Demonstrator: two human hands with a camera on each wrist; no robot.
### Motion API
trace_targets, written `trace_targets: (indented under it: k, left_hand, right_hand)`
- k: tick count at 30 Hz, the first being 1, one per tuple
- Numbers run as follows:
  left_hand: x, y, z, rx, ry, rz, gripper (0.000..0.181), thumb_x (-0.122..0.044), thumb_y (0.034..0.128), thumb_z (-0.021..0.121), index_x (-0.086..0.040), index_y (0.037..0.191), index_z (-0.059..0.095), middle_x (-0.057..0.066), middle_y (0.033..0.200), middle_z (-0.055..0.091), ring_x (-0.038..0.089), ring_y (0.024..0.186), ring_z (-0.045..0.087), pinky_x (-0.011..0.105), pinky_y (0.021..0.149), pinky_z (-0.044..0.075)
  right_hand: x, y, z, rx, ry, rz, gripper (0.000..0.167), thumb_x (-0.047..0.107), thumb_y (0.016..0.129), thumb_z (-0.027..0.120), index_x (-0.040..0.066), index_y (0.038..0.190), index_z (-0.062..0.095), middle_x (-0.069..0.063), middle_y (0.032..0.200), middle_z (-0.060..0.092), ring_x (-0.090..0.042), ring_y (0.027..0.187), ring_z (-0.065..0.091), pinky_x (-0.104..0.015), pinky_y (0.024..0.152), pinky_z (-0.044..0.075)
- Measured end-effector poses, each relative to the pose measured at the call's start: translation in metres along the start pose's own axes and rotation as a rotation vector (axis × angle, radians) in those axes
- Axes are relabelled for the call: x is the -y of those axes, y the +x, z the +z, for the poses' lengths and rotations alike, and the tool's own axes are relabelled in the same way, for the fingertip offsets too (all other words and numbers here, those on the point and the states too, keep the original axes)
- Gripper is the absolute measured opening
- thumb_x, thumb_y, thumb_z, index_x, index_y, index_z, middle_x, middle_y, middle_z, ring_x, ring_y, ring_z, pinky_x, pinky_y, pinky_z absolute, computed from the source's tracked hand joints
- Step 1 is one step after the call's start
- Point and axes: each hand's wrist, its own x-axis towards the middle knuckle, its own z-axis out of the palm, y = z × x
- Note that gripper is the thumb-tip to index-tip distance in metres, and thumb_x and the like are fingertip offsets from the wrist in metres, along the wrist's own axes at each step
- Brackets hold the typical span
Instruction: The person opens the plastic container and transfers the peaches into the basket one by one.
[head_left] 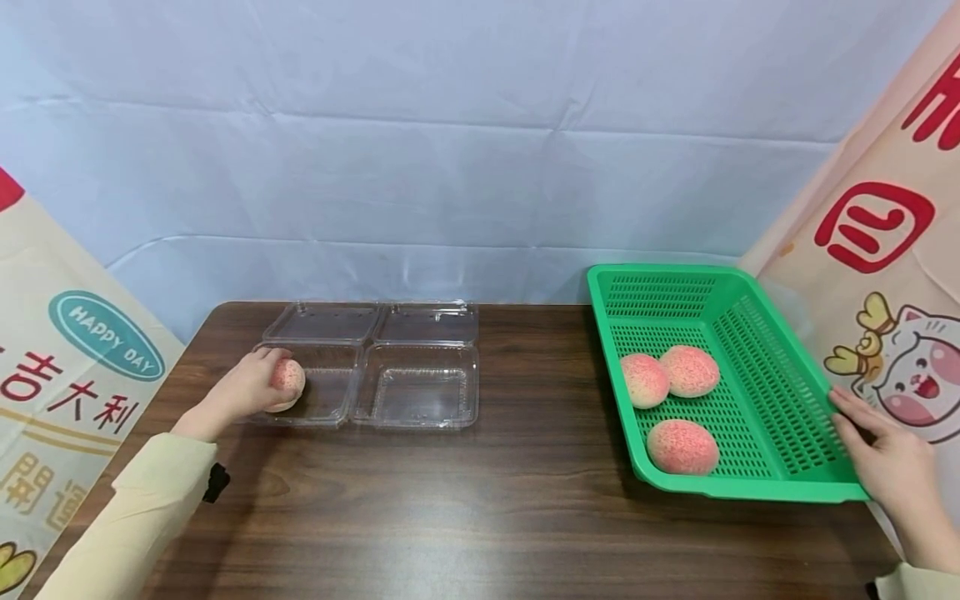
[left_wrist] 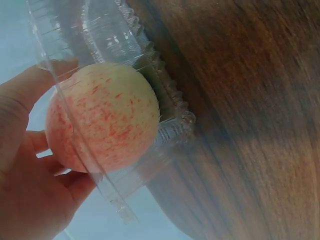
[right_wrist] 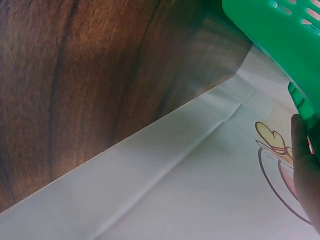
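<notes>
My left hand (head_left: pixel 251 385) holds a peach (head_left: pixel 288 383), pink-speckled and pale, at the left clear plastic box (head_left: pixel 322 396). In the left wrist view the peach (left_wrist: pixel 107 117) sits within the box's walls, thumb and fingers around it. Beside it stands a second clear box (head_left: pixel 420 396), its lid (head_left: pixel 427 323) folded back like the first one's. Over on the right, my right hand (head_left: pixel 892 458) grips the right rim of a green plastic basket (head_left: pixel 757 487). Three more peaches lie in the basket, among them a front one (head_left: pixel 682 447).
The boxes and basket stand on a dark wooden table (head_left: pixel 480 517). A pale blue cloth (head_left: pixel 450 167) hangs behind it. Printed banners flank both sides, the right banner (head_left: pixel 885 275) close to the basket.
</notes>
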Motion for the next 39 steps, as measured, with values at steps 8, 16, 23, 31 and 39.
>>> trace_targets:
  k: [8,16,23,31,39]
  left_hand:
    - [-0.0015,0.0028,0.007,0.046,-0.014,0.002,0.072,-0.027,0.0691,0.076,0.011,0.121,0.043,0.036,0.116,0.042,0.05,0.102,0.044,0.058,0.08,0.038]
    - [-0.0023,0.0049,0.0099,0.042,0.008,-0.008,0.076,-0.027,0.0645,0.079,0.01,0.12,0.043,0.036,0.113,0.043,0.049,0.101,0.045,0.061,0.084,0.034]
    - [-0.0042,0.0058,0.0105,0.007,0.03,0.027,0.066,-0.021,0.062,0.078,0.009,0.111,0.046,0.03,0.101,0.048,0.044,0.089,0.05,0.058,0.075,0.039]
    - [-0.007,0.0066,0.0109,-0.007,0.02,0.043,0.062,-0.017,0.0604,0.078,0.008,0.108,0.047,0.027,0.097,0.048,0.043,0.085,0.05,0.055,0.071,0.041]
    - [-0.0056,0.0052,0.0082,0.012,0.023,0.027,0.063,-0.017,0.0618,0.077,0.009,0.11,0.046,0.029,0.1,0.047,0.045,0.088,0.049,0.057,0.075,0.039]
  right_hand:
    - [-0.001,-0.001,0.0005,-0.01,-0.003,-0.005,0.039,0.017,0.097,0.04,-0.004,0.129,0.045,-0.024,0.134,0.037,-0.036,0.129,0.029,-0.051,0.105,0.016]
    - [-0.0002,-0.0008,0.0003,-0.001,0.005,0.005,0.039,0.017,0.097,0.04,-0.003,0.13,0.045,-0.008,0.14,0.032,-0.03,0.131,0.026,-0.051,0.104,0.018]
    - [-0.0016,-0.0014,0.0006,-0.025,0.023,-0.006,0.038,0.017,0.096,0.042,-0.003,0.128,0.047,0.033,0.13,0.024,0.003,0.124,0.016,-0.049,0.105,0.018]
    - [-0.0019,-0.0002,-0.0001,-0.047,0.042,-0.022,0.037,0.017,0.095,0.043,-0.004,0.126,0.049,0.053,0.107,0.011,0.019,0.115,0.012,-0.045,0.107,0.016]
    - [-0.0016,0.0,-0.0004,-0.048,0.047,-0.024,0.037,0.016,0.095,0.043,-0.004,0.126,0.049,0.053,0.107,0.012,0.02,0.114,0.012,-0.041,0.108,0.015]
